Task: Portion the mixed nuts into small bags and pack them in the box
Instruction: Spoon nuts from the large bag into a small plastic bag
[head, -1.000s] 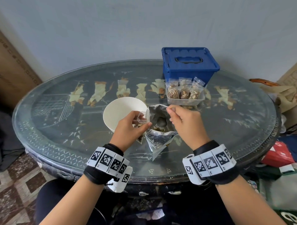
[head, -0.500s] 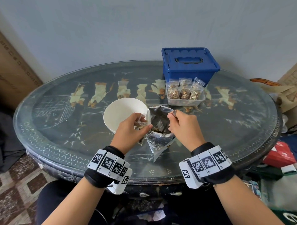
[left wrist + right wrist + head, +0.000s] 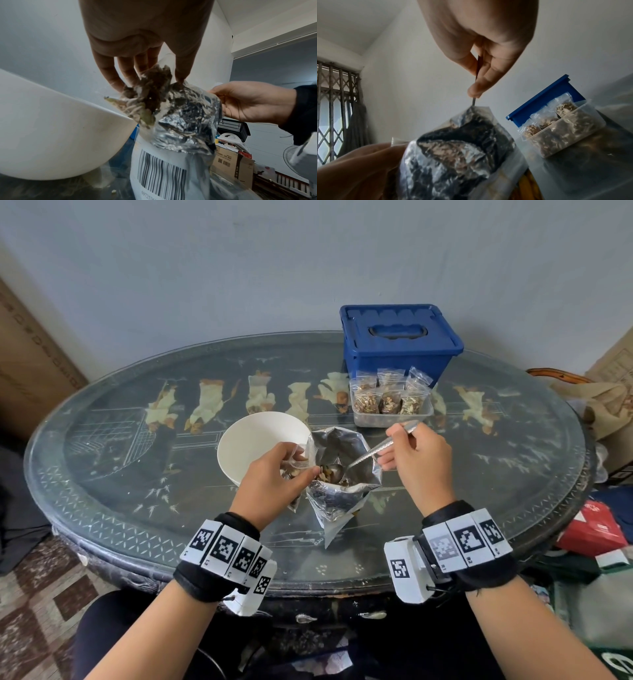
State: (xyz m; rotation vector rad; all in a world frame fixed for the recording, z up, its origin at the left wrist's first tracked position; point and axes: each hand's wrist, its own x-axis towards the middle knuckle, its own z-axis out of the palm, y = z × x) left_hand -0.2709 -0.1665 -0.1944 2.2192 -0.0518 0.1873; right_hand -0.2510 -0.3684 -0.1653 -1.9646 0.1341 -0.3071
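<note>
— Glass over that dark oval tabletop (image 3: 513, 474), and what's on it?

— Near the middle, a white round bowl (image 3: 253, 440). Beside it the left hand (image 3: 274, 477) pinches a small clear plastic bag (image 3: 145, 97) of nuts against the rim of a crinkled silver foil pouch (image 3: 342, 494).

— And the right hand (image 3: 421, 460)?

— Clamped on a metal spoon (image 3: 373, 451), its head down inside the pouch. Toward the far edge, a clear plastic tub (image 3: 390, 416) holds filled bags, just before a blue lidded plastic box (image 3: 400, 344).

The cardboard box (image 3: 230, 162) seemingly reads "WARE SDN BHD".
</note>
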